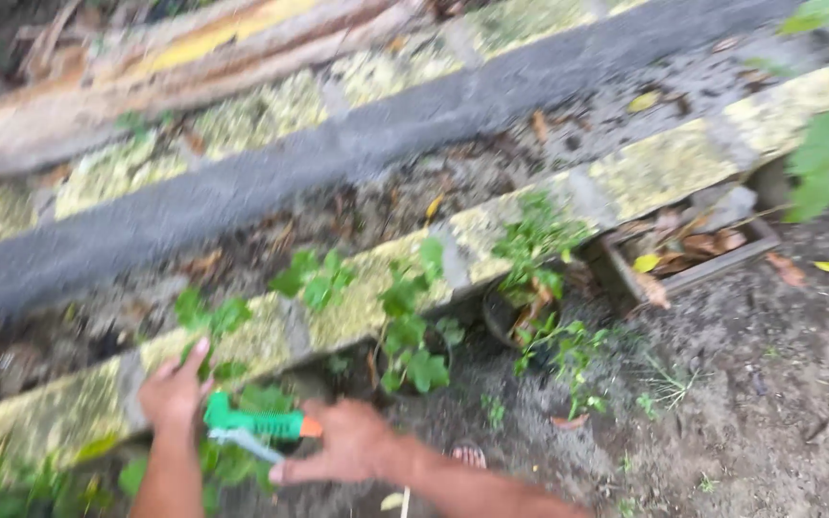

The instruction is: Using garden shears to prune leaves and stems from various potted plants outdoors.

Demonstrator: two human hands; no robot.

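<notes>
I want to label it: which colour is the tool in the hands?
Bright green with an orange tip, best seen in the head view.

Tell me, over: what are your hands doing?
Left hand open on a leafy plant. Right hand gripping green tool. Mossy block edging right behind.

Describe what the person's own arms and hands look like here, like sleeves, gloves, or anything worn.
Both hands are bare: no gloves on the left hand or the right hand. The forearms that show are uncovered too, with no sleeve in view. No watch, ring or band can be made out, though the picture is blurred by motion.
</notes>
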